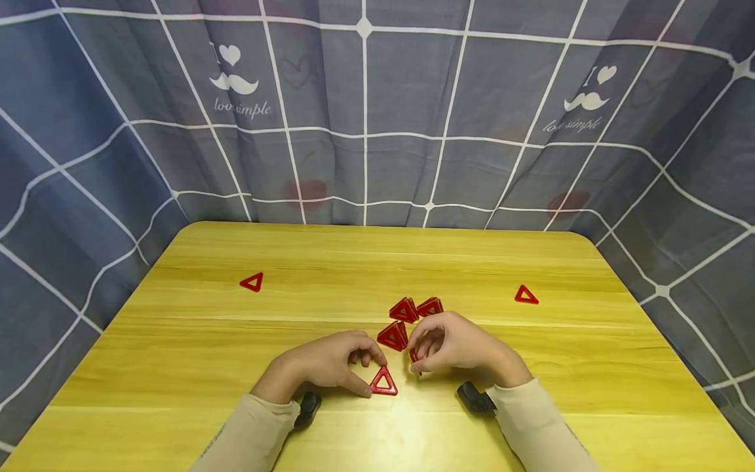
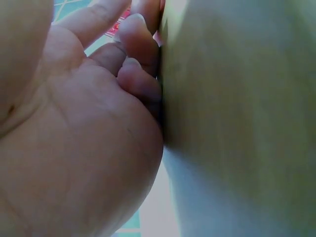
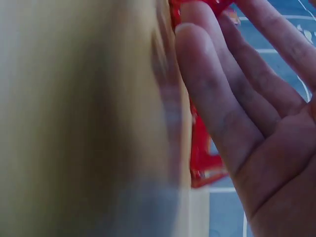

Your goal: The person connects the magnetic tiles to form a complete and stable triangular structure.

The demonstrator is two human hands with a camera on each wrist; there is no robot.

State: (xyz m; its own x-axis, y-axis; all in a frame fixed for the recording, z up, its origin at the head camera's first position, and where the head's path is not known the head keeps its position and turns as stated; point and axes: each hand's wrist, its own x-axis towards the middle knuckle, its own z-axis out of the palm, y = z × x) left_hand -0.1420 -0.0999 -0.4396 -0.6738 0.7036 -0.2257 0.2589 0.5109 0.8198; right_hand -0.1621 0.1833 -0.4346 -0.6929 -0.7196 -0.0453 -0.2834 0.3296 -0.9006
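My left hand rests on the table around a red triangular frame tile lying flat. Its thumb touches the tile's lower left corner and its index finger the top corner. Just to the right, my right hand pinches another red triangle piece, tilted up and mostly covered by the fingers. Beyond the hands stand small red pyramid shapes: one close to the right fingers, one behind it, and one to the right. Red pieces also show behind the right fingers in the right wrist view.
On the wooden table, one loose red triangle lies far left and another far right. A grey checked curtain hangs along the back and both sides.
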